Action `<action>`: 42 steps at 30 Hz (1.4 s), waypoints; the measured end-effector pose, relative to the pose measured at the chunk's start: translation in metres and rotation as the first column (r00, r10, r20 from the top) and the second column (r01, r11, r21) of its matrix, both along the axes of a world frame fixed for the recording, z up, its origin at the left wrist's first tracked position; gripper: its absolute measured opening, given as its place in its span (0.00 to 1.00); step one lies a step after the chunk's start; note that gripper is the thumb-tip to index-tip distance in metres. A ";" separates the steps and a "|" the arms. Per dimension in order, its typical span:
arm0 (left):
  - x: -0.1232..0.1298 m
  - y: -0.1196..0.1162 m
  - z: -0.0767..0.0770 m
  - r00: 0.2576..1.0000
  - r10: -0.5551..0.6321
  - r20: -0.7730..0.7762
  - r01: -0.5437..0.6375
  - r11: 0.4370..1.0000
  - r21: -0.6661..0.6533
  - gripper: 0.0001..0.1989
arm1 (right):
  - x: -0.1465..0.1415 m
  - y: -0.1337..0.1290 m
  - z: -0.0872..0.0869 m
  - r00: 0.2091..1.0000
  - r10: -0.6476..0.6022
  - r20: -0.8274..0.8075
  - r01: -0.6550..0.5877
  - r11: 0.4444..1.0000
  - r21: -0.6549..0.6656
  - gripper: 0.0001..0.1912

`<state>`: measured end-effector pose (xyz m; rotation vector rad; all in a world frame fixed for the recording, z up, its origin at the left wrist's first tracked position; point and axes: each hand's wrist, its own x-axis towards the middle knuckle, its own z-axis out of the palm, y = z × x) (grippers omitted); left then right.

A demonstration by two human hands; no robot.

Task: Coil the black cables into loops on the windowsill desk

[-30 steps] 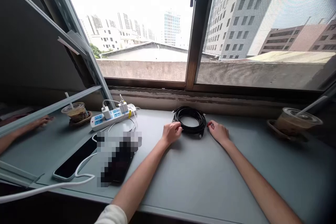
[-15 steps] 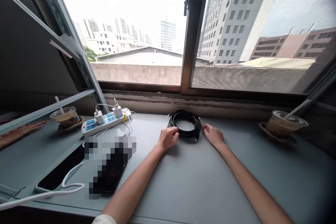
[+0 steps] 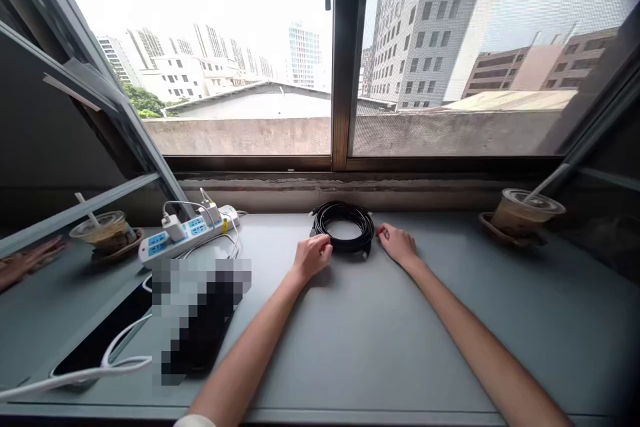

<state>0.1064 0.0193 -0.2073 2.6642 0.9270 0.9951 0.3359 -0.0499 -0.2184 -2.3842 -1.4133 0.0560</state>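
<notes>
Your left hand (image 3: 313,255): fingers curled into a loose fist, knuckles up, with nothing seen in the grip. Your right hand (image 3: 399,245): fingers likewise curled in and closed, nothing seen held. Both rest on the grey tabletop (image 3: 370,340), forearms stretched forward.

Between them, toward the wall: a coiled black cable (image 3: 351,246), lying flat in a ring. Your left knuckles sit at its near left edge; contact cannot be told. Your right fingertips are just beside its right side, with a narrow gap.

Outward, on your left: a dark device (image 3: 203,340), part blurred out, near your left forearm. Beyond it a phone (image 3: 103,333), screen dark, with a white lead (image 3: 75,377) passing over it. Behind these, a power strip (image 3: 187,235) bearing two white chargers. Farther left, a cup with a straw (image 3: 104,233); near the frame edge, another person's hand (image 3: 37,260), beyond a metal rail.

On your right, well apart: a lidded cup (image 3: 520,217) with a straw, on a brown holder. Ahead: a window with a dark frame (image 3: 341,113), buildings outside.
</notes>
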 end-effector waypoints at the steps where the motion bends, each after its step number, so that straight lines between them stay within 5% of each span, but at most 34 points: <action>1: 0.000 0.000 0.000 1.000 0.004 -0.003 -0.004 1.000 0.006 0.10 | 0.000 0.000 0.000 1.000 0.002 0.001 -0.002 1.000 0.000 0.12; 9: 0.001 0.004 -0.005 1.000 0.009 0.005 -0.009 0.996 0.084 0.12 | 0.000 0.000 0.001 1.000 0.000 0.006 0.001 1.000 -0.017 0.12; 15: 0.003 -0.012 0.006 0.998 -0.012 0.056 -0.002 0.966 0.258 0.14 | -0.001 -0.001 0.001 1.000 -0.002 0.001 0.002 1.000 -0.010 0.11; 22: 0.021 -0.050 0.003 0.966 -0.254 -0.038 0.247 0.876 0.414 0.13 | 0.000 0.002 -0.002 1.000 -0.014 -0.005 0.014 1.000 -0.005 0.12; 31: 0.022 -0.042 -0.007 0.948 -0.313 0.060 0.276 0.901 0.335 0.13 | -0.001 0.001 -0.002 1.000 -0.013 -0.003 0.013 1.000 -0.005 0.12; 42: 0.023 -0.063 -0.005 0.943 -0.325 0.074 0.297 0.920 0.257 0.10 | -0.002 -0.002 -0.002 1.000 0.014 -0.001 -0.014 1.000 -0.006 0.12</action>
